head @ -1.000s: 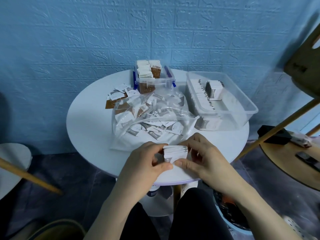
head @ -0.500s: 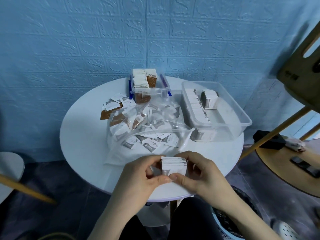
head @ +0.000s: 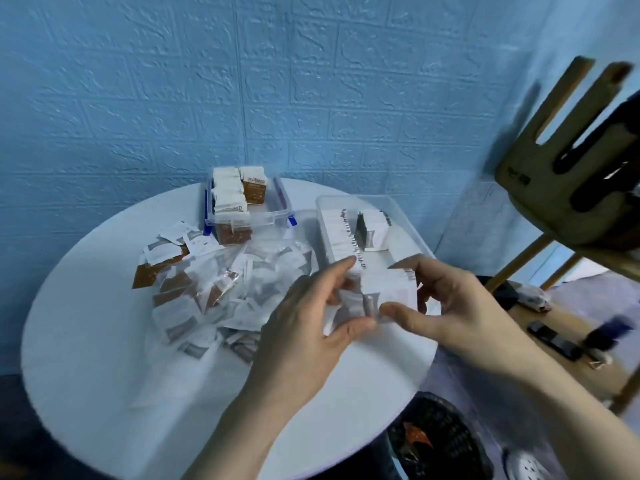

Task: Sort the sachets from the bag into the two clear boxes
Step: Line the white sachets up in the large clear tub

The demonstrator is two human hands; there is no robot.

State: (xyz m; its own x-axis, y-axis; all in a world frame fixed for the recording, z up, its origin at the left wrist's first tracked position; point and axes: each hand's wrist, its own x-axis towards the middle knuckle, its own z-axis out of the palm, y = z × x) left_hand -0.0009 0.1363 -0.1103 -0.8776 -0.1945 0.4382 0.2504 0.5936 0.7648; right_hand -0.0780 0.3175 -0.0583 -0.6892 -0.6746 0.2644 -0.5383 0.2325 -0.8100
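Head view: a stack of white sachets (head: 388, 292) is held at the centre of the frame between the left hand (head: 311, 327) and the right hand (head: 450, 306), fingers curled round its ends, just over the near end of the large clear box (head: 408, 233) at centre right. The blurred stack's count cannot be told. The bag (head: 228, 292) of sachets lies left of the hands on the white bench (head: 86, 323). The small clear box (head: 242, 206) stands at upper centre.
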